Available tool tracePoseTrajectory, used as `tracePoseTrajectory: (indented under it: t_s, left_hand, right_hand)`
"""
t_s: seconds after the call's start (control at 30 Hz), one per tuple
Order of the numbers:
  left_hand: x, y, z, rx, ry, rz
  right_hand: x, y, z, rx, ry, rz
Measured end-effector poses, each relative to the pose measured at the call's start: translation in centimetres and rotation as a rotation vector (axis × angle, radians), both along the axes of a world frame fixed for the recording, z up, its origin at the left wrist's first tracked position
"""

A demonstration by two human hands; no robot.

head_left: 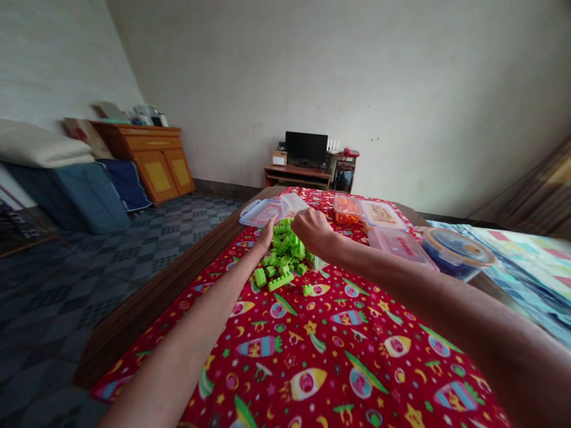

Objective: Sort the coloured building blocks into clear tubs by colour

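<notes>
A pile of bright green building bricks (282, 257) lies on the red patterned cloth (339, 345) over the table. My left hand (266, 233) rests with fingers stretched flat against the left side of the pile. My right hand (313, 229) is curled closed over the top right of the pile, beside a tipped clear plastic container (292, 204) whose edge shows behind it. What the right fingers grip is hidden. A few loose green bricks (307, 290) lie nearer to me.
A clear lid (261, 213) lies left of the pile. Behind are a box of orange pieces (348, 209), lidded boxes (397, 242) and a round blue tub (457, 252). The wooden table edge (178, 279) runs on the left. A desk with a monitor (306, 148) stands at the wall.
</notes>
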State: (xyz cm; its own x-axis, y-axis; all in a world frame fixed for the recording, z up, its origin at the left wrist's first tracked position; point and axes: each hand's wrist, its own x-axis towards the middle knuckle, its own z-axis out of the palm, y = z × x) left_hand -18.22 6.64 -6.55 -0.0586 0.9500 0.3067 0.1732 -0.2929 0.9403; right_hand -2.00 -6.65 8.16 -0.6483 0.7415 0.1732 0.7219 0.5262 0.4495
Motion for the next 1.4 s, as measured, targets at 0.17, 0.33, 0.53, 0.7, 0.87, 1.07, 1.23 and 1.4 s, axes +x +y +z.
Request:
tracePoseTrajectory:
  t_s: [0.17,0.33,0.53,0.7,0.87,1.07,1.23,1.4]
  left_hand:
    - [0.0,-0.6,-0.1,-0.017,-0.012,-0.040]
    - [0.0,-1.1,0.2,-0.032,-0.007,-0.051]
    - [0.3,-1.5,0.6,-0.058,0.009,-0.016]
    - [0.3,-1.3,0.5,-0.052,0.014,0.017]
    - [0.1,-0.9,0.2,-0.040,0.021,0.011]
    - [-0.1,-0.6,0.0,-0.023,0.045,-0.018]
    - [-0.5,-0.7,-0.1,-0.013,0.085,-0.017]
    - [-0.8,-0.9,0.0,-0.003,0.176,-0.034]
  right_hand:
    - [1.3,0.0,-0.9,0.142,-0.075,0.052]
    - [3.5,0.3,-1.6,0.192,-0.079,0.044]
    - [5.4,0.0,-1.1,0.142,0.091,-0.016]
    - [6.1,-0.9,0.3,0.109,0.112,-0.051]
    - [6.6,-0.8,0.9,0.157,0.162,-0.055]
    - [7.4,-0.5,1.2,0.202,0.089,-0.080]
    - [9.2,-0.7,2.6,0.133,0.184,-0.159]
    - [12.8,0.7,2.0,0.002,0.456,-0.210]
